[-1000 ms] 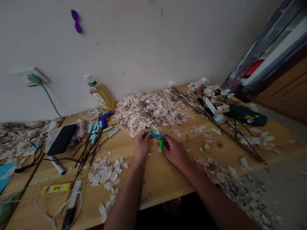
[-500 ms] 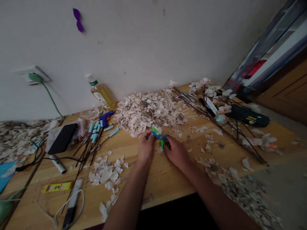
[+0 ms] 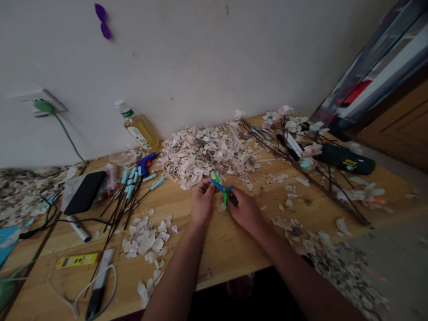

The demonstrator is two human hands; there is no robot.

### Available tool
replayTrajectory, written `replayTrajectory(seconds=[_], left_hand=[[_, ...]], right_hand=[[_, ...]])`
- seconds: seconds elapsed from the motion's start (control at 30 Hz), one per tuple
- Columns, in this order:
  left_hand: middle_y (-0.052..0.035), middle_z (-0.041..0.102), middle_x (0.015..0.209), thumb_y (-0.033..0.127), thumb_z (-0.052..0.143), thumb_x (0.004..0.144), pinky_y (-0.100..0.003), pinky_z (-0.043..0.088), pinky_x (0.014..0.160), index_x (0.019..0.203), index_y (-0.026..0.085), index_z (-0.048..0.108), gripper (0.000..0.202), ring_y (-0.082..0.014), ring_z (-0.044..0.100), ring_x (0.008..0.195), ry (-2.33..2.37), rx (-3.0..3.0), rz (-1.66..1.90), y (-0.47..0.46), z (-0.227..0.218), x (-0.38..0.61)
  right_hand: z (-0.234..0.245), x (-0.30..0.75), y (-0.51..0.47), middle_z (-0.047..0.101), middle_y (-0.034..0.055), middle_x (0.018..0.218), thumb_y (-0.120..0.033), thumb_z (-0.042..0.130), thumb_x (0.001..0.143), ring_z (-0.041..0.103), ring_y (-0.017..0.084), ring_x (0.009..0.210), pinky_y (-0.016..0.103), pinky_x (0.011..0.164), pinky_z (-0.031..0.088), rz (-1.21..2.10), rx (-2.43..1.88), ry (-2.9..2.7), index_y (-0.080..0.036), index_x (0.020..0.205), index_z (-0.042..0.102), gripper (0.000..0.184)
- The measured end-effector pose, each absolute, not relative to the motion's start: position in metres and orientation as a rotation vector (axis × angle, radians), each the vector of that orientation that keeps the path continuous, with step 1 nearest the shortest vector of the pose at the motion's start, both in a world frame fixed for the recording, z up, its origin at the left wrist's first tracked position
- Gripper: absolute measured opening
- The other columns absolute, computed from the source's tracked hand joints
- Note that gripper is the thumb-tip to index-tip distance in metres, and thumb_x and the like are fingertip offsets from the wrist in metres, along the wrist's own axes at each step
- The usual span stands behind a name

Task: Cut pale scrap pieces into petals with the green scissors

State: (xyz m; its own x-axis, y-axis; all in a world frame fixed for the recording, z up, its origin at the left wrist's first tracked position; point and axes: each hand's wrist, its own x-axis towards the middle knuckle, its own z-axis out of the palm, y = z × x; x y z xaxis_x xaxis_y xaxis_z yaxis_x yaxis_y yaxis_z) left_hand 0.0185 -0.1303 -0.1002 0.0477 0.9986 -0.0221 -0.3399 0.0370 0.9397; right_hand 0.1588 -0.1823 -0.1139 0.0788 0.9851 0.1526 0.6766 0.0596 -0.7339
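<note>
My right hand [image 3: 245,207] is closed around the handles of a small pair of blue and green scissors [image 3: 224,189], whose blades are spread and point up and left. Their tips reach my left hand [image 3: 202,200], which is closed in a pinch; what it holds is too small and covered to make out. Just beyond both hands lies a large heap of pale, dry petals [image 3: 203,154]. A smaller group of cleaner white petals [image 3: 147,240] is spread on the wooden table [image 3: 230,249], left of my left forearm.
Left of the heap are a blue glue gun [image 3: 146,164], dark stems with light-blue ends [image 3: 129,191], a black phone [image 3: 85,192] and a bottle of yellow liquid [image 3: 142,131]. A flowered branch [image 3: 301,174] and metal scissors [image 3: 259,131] lie to the right. A utility knife [image 3: 101,283] is front left.
The blue and green scissors have turned a little, and their blades look somewhat differently spread. Both hands stay in nearly the same place. The whole view has shifted slightly.
</note>
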Motion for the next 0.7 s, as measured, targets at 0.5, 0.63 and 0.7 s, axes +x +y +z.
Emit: replayTrajectory(seconds=[0.5,0.63,0.7], left_hand=[[0.0017,0.064,0.067,0.042,0.088,0.059,-0.023,0.050,0.067,0.075,0.016,0.067,0.037,-0.0088,0.058,0.062,0.962,0.836,1.147,-0.126,-0.083,0.003],[0.0021,0.066,0.070,0.037,0.091,0.053,-0.022,0.050,0.069,0.079,0.016,0.067,0.041,-0.0078,0.060,0.063,0.942,0.705,1.176,-0.126,-0.088,0.009],[0.0012,0.068,0.074,0.037,0.090,0.053,-0.024,0.051,0.073,0.083,0.016,0.067,0.043,-0.0088,0.063,0.066,0.969,0.692,1.189,-0.123,-0.088,0.011]], right_hand=[[-0.106,0.162,-0.185,0.065,0.0023,0.073,-0.027,0.051,0.086,0.055,0.016,0.062,0.027,0.058,0.036,0.705,-1.625,-1.503,-0.021,0.092,0.064,0.016],[-0.100,0.158,-0.187,0.066,0.0034,0.080,-0.028,0.055,0.084,0.057,0.017,0.069,0.027,0.062,0.037,0.710,-1.637,-1.560,-0.020,0.093,0.060,0.013],[-0.100,0.156,-0.187,0.066,0.0032,0.082,-0.028,0.055,0.084,0.057,0.017,0.069,0.028,0.063,0.037,0.710,-1.663,-1.573,-0.020,0.094,0.059,0.013]])
